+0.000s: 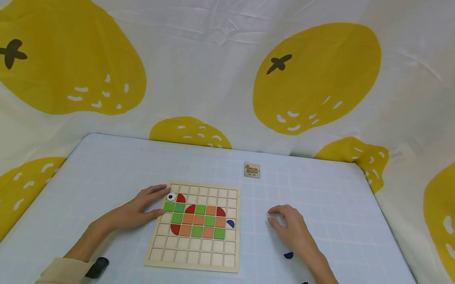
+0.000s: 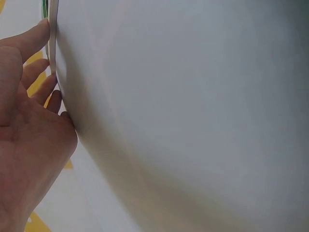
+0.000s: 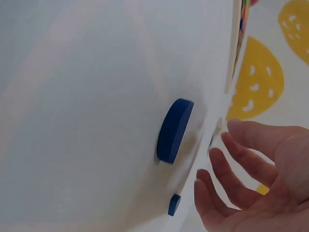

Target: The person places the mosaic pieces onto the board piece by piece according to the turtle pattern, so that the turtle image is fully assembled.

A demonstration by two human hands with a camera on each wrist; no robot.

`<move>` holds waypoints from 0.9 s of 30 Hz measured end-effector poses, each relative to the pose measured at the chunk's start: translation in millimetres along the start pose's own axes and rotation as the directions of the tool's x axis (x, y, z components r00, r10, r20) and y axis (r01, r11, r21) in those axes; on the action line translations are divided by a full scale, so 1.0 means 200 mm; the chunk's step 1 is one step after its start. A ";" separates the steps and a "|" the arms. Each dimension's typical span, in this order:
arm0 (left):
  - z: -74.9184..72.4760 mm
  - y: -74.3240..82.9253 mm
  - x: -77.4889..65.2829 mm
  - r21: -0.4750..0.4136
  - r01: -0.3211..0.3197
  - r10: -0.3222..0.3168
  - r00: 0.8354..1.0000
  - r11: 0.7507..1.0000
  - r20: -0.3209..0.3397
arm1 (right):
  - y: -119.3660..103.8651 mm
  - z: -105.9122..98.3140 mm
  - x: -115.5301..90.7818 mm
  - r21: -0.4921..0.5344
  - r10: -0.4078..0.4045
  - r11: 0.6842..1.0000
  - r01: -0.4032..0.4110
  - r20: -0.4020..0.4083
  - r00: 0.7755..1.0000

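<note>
A wooden grid board (image 1: 192, 257) lies on the table with green, orange and red tiles set in a pattern, plus a white eye disc (image 1: 171, 196). One blue half-round piece (image 1: 230, 224) sits in a cell at its right side. My left hand (image 1: 137, 209) touches the board's left edge with extended fingers and thumb. Right of the board, my right hand (image 1: 295, 230) hovers with loosely bent fingers, thumb and index apart, holding nothing. A blue half-round piece (image 1: 288, 255) lies by the right wrist; the right wrist view shows it large, with a smaller-looking blue piece (image 3: 174, 205) beyond.
A small picture card (image 1: 252, 170) lies behind the board, toward the table's back edge. The table (image 1: 125, 163) has a pale blue checked cloth. Behind it hangs a white curtain (image 1: 214, 66) with yellow fruit prints. Black wrist bands (image 1: 97, 267) are on both arms.
</note>
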State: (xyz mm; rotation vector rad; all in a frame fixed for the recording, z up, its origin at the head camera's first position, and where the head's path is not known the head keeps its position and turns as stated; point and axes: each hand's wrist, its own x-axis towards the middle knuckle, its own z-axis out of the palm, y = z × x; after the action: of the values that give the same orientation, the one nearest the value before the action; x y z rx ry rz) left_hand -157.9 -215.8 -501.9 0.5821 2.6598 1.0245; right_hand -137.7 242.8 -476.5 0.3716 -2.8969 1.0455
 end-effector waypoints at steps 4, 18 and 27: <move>0.00 0.00 0.00 0.005 0.000 0.000 1.000 1.000 -0.001 | 0.05 -0.05 -0.01 -0.004 0.035 0.999 -0.035 0.005 0.999; 0.00 0.01 -0.01 -0.001 -0.017 0.017 1.000 1.000 -0.003 | 0.14 -0.14 -0.06 -0.040 0.044 0.998 -0.044 -0.007 0.999; 0.00 0.02 -0.01 -0.008 -0.021 0.021 1.000 1.000 -0.006 | 0.18 -0.14 -0.07 -0.045 0.037 0.998 -0.038 -0.025 0.999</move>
State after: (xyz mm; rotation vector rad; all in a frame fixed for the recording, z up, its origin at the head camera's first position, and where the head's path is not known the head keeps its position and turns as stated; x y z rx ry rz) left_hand -155.6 -214.4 -498.6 0.6072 2.6586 1.0432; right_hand -133.4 290.5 -480.0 0.3010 -2.9114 0.9799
